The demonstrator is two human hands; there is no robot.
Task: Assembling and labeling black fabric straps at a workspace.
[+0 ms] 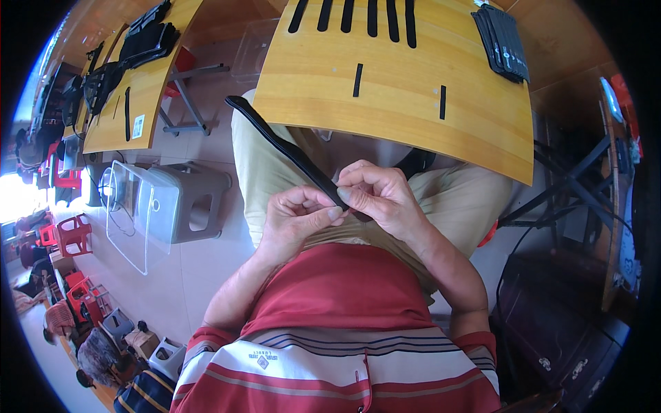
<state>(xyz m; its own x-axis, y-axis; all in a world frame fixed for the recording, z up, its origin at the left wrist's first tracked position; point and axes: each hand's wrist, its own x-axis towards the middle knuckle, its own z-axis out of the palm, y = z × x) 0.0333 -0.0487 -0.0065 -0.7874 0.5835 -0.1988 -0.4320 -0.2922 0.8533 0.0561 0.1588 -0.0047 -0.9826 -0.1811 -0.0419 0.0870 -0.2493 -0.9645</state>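
A long black strap (289, 148) runs from my lap up toward the left, under the near edge of the wooden table (385, 110). My left hand (296, 220) and my right hand (379, 196) meet over my thighs and both pinch the strap's near end between thumb and fingers. The strap's tip is hidden inside my right hand's fingers. My legs in beige trousers lie below the hands.
On the table lie several black strips in a row (354, 15), two short ones (358, 79), and a stack of black straps (502, 41) at the far right. A grey plastic stool (196, 199) and a clear plastic sheet (134, 206) stand at my left. Another table with black goods (131, 62) is farther left.
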